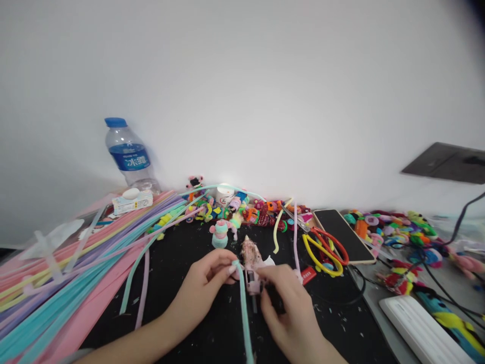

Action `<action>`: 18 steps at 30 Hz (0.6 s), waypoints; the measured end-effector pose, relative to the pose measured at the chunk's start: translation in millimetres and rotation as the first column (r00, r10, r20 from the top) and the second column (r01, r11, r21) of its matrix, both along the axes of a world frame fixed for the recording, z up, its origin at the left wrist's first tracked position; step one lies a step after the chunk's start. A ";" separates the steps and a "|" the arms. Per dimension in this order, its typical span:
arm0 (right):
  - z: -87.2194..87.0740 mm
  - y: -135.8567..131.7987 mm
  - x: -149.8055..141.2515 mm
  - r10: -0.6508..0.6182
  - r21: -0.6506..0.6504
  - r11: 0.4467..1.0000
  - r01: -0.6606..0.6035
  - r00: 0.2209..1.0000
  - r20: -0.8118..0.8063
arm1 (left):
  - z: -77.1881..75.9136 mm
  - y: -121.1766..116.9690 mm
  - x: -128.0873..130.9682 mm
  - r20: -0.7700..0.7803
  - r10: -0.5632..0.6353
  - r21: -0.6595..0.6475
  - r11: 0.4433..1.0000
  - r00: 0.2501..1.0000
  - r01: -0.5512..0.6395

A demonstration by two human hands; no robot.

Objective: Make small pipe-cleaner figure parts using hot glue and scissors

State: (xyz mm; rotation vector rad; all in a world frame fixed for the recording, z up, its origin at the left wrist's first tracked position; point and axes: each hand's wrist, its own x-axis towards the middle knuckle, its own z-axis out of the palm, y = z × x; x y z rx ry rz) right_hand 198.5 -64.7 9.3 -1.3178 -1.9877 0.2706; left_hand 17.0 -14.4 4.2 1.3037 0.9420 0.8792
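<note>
My left hand (pixel 206 285) pinches the top end of a light teal pipe cleaner (pixel 244 313) that runs down toward me over the black mat (pixel 178 263). Beside it, my right hand (pixel 288 308) is closed around a small pink tool (pixel 253 284); a speckled pink piece (pixel 250 251) stands just behind it. Both hands meet at the mat's middle.
A fan of pastel pipe cleaners (pixel 68 283) covers the left. A water bottle (pixel 129 156) stands against the wall. Small fuzzy figures (pixel 242 207) line the back. Scissors (pixel 326 247), a phone (pixel 343 235), cables and a white box (pixel 420 328) lie at right.
</note>
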 end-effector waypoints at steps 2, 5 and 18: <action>0.6 3.1 4.2 -0.102 0.034 0.994 0.099 0.992 0.073 | -0.4 5.2 -1.3 0.046 0.028 -0.043 0.999 0.999 -0.026; -1.1 6.1 8.7 -0.198 0.031 0.980 0.195 0.957 0.214 | 1.8 8.5 -2.2 0.048 0.043 -0.046 0.998 0.998 -0.041; 5.5 -4.7 -9.2 0.178 0.087 0.979 -0.183 0.982 0.069 | 5.1 -9.8 4.0 -0.156 -0.194 0.135 0.967 0.969 0.215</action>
